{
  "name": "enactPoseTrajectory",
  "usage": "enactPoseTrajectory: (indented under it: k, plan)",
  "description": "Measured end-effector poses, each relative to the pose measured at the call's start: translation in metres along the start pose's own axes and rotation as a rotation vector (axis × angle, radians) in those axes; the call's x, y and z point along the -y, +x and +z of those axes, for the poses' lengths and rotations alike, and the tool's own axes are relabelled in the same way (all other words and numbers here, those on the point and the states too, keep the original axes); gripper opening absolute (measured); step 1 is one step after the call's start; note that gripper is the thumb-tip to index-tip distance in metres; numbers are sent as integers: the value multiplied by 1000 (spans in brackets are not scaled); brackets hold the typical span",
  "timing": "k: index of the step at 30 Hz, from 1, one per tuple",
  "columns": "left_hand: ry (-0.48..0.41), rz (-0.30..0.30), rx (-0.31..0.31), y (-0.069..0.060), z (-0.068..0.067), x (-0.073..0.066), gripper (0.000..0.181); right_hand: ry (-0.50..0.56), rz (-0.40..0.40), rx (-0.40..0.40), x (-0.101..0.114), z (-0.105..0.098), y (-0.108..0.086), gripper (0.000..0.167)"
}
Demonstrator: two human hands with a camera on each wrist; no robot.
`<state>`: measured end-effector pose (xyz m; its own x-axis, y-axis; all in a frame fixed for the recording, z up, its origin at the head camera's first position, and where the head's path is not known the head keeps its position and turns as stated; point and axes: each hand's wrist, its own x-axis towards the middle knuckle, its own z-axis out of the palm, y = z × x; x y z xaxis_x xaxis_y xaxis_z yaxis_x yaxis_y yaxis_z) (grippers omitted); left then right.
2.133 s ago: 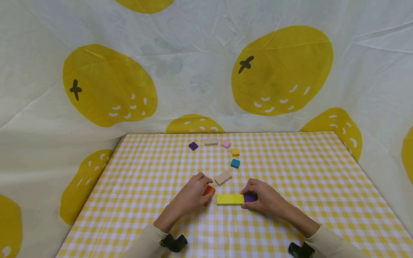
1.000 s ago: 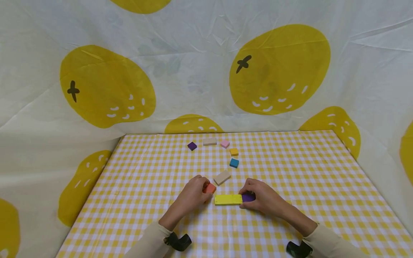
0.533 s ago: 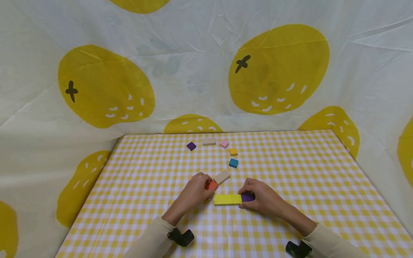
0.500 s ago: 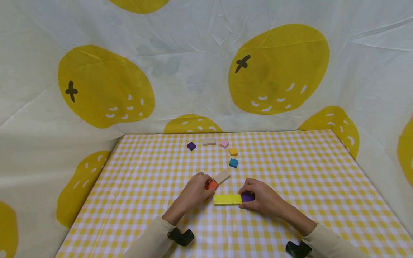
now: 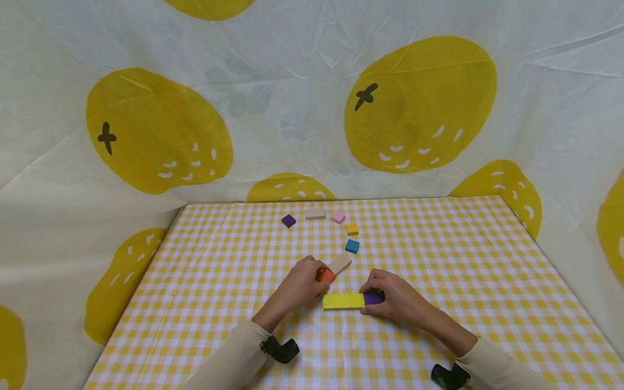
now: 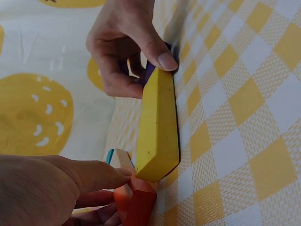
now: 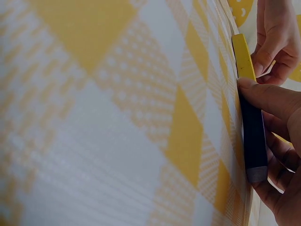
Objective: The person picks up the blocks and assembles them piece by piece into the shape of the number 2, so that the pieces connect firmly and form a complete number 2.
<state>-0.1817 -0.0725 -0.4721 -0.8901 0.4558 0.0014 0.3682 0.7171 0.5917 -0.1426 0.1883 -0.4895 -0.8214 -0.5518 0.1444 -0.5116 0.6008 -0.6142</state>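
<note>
My left hand (image 5: 301,283) pinches an orange block (image 5: 326,276) between thumb and fingers, low over the cloth. The orange block's far end meets a beige rectangular block (image 5: 340,264) lying at a slant. To the right, my right hand (image 5: 396,295) holds a purple block (image 5: 374,298) by its sides, thumb nearest me. A long yellow block (image 5: 343,301) lies end to end with the purple one. In the left wrist view, the yellow block (image 6: 160,127) stretches from the right hand's thumb toward the orange block (image 6: 136,202). Fingers cover part of the purple block.
Farther back, a curved row holds a blue block (image 5: 352,246), an amber block (image 5: 352,229), a pink block (image 5: 338,217), another beige block (image 5: 315,214) and a dark purple block (image 5: 288,221). A checked cloth (image 5: 463,260) covers the table; a fruit-print curtain (image 5: 292,108) hangs behind.
My left hand has gripped the orange block and slid it away and rightward, against the beige block. The beige block has shifted slightly toward the blue one. My right hand stays in place.
</note>
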Motion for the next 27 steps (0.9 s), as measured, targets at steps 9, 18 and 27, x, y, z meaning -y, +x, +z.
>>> enactPoseTrajectory:
  k: [9, 18, 27]
  plan:
    - [1, 10, 26, 10, 2, -2, 26, 7, -7, -3, 0, 0, 0, 28]
    - [-16, 17, 48, 17, 4, -5, 30, -2, 26, 9, 2, -1, 1, 28]
    - [-45, 20, 68, 19, 7, -8, 31, -10, 34, 9, 3, -1, 0, 29]
